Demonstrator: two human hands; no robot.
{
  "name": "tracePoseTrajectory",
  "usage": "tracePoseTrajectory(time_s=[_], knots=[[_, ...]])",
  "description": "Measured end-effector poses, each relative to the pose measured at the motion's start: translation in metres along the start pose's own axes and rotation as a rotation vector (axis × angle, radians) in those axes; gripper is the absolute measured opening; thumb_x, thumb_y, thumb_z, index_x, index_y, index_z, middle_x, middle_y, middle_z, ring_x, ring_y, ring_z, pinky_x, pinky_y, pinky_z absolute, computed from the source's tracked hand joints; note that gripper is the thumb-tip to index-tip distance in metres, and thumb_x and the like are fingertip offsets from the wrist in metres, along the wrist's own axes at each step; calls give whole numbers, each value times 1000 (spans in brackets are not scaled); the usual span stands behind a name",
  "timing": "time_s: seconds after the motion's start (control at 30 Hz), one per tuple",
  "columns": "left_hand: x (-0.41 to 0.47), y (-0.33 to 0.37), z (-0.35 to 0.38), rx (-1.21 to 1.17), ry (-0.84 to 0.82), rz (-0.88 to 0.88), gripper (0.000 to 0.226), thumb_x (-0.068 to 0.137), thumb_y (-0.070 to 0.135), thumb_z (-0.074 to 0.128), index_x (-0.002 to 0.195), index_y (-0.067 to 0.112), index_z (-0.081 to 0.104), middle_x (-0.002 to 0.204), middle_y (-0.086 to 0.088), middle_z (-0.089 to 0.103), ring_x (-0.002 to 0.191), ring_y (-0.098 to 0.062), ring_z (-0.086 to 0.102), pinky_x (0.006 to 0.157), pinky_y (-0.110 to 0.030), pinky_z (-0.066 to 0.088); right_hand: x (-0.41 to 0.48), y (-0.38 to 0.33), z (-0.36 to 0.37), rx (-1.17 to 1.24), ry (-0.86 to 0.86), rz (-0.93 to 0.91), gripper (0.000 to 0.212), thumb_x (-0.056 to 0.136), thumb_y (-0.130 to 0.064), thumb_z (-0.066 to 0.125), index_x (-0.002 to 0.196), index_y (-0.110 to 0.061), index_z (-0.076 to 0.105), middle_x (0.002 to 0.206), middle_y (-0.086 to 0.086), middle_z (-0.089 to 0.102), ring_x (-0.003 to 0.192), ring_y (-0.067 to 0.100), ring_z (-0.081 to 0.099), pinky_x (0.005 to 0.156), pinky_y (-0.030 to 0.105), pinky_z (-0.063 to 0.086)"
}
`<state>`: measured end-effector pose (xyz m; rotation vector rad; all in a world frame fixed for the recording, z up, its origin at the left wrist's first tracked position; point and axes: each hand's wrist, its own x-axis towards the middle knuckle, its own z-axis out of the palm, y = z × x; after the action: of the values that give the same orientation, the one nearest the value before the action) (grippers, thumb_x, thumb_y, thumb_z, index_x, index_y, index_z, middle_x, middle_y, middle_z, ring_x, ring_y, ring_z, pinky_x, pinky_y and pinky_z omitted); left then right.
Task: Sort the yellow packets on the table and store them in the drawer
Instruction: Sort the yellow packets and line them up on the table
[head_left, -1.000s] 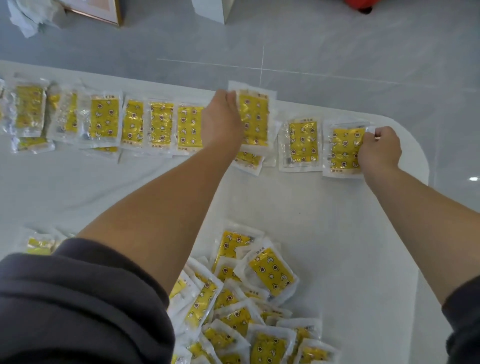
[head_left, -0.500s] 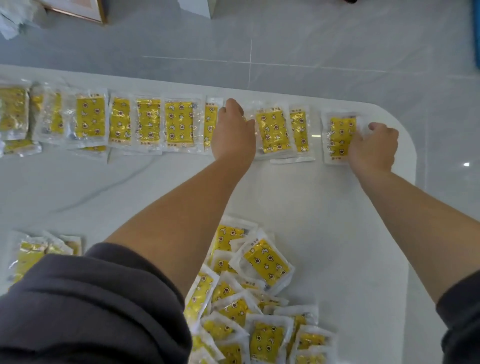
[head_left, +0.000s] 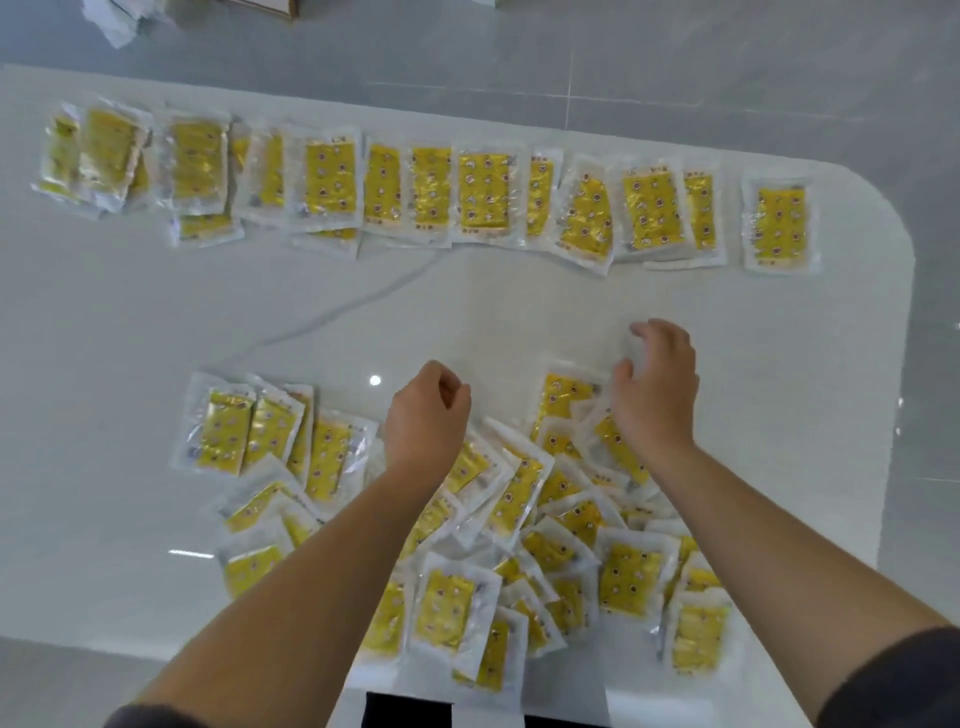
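Both hands have come back from the far row to the near side of the bench (head_left: 467, 322), and the end packet (head_left: 781, 228) that the right one was setting down now lies by itself, apart from its neighbours.

Along the far edge runs the sorted row of yellow packets (head_left: 483, 189), upright and overlapping side by side, a few with a second packet peeking out beneath. Closer to us sprawls the unsorted heap (head_left: 571, 519), packets tilted every way and lying on top of one another. Just to its left is a small fanned group (head_left: 260, 431) of three or four. No drawer is in view.

Our left hand (head_left: 428, 415) hangs over the heap's upper left edge, fingers loosely curled, holding nothing. Our right hand (head_left: 657, 384) hovers over the heap's upper right, fingers spread and hooked downward, also holding nothing. Blur keeps us from telling whether its fingertips touch the clear film below.

We judge the step in hand to be fetching the next packets. The topmost packet (head_left: 563, 395), just beside the right thumb, lies free of the others and looks like the easiest pick. We should pinch it by its clear border, lift it straight up so the slippery neighbours stay put, and take one per hand. Then we should lay them upright into the gap before the lone end packet, closing the row.
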<state>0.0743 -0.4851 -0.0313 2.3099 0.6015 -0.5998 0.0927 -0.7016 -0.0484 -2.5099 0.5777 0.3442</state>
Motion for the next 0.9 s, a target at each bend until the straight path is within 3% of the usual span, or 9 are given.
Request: tracePoseTrajectory(time_s=[0.37,0.5,0.67,0.77,0.9], knots=[[-32,-171,-102,-17,60,-151,8,92,28,56,86,23,58,75,7,61,70,-14,59,59,-31,47,-153,-121,120,100,-130,-112,38,88,-7,50,125,-14,54,132,0,48,126,18,43,106,37,29],[-16,-213,-128,-25,163,-128,4,90,25,59,92,21,59,93,9,58,86,-13,58,67,-26,43,-181,-170,162,180,-199,-122,36,90,-8,51,125,-16,55,125,-1,53,118,16,49,102,36,40],[14,-241,-144,-11,296,-151,42,83,31,70,118,17,52,125,-2,46,115,-20,46,91,-34,43,-186,-215,194,345,-272,101,30,95,-15,52,125,-15,51,116,-4,55,101,10,54,89,26,47],[28,-245,-146,34,284,-204,63,80,37,73,131,16,42,132,-6,44,122,-26,42,97,-41,39,-179,-230,208,403,-233,202,27,92,-17,55,119,-17,51,110,-2,58,93,13,59,81,31,52],[38,-245,-142,92,294,-194,74,79,38,75,139,19,36,135,-5,44,125,-26,40,100,-42,34,-165,-237,220,375,-211,313,28,89,-23,60,115,-19,51,105,-2,60,88,16,61,68,31,50]])
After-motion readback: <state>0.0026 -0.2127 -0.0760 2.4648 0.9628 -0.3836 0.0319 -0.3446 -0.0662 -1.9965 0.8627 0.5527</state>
